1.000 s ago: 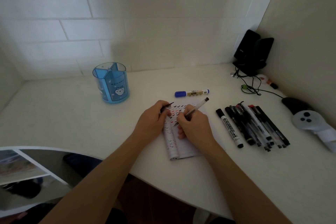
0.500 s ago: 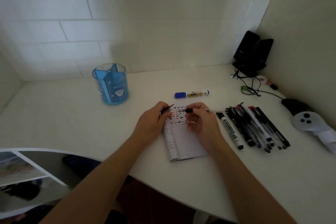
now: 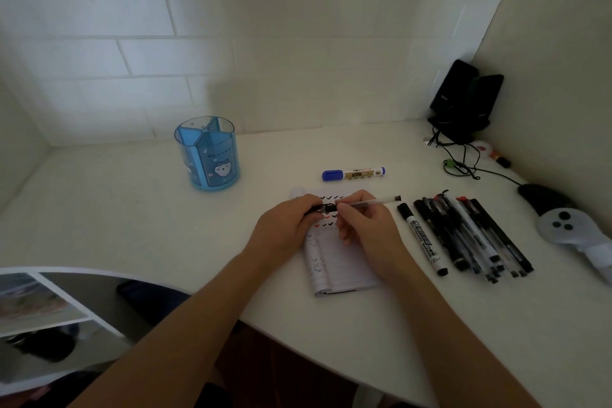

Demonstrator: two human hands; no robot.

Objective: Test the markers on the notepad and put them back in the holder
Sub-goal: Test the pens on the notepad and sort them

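The fingers (image 3: 347, 209) of the right hand (image 3: 371, 230) are curled and clamped on a clear pen (image 3: 374, 201), which is held level above the top of the notepad (image 3: 342, 270), its rear end pointing right. The fingers (image 3: 308, 206) of the left hand (image 3: 284, 232) are pinched together on a black cap (image 3: 324, 208), which is held in line with the pen's tip end. Whether the cap is fully seated cannot be told.

The notepad is laid open on the white bench (image 3: 132, 209), beneath both hands, with rows of small black and red tick marks seen on its upper page. Just beyond the notepad, a blue-capped marker (image 3: 353, 173) is laid flat. To the right, a row of pens and markers (image 3: 473, 238) is set side by side, with a whiteboard marker (image 3: 424, 238) at its left edge.

The blue holder (image 3: 208, 156) is stood upright well to the left of the notepad, near the tiled wall. In the far right corner, black speakers (image 3: 463, 99) and loose cables (image 3: 460, 166) are seen, and a grey controller (image 3: 563, 225) is laid near the right edge.
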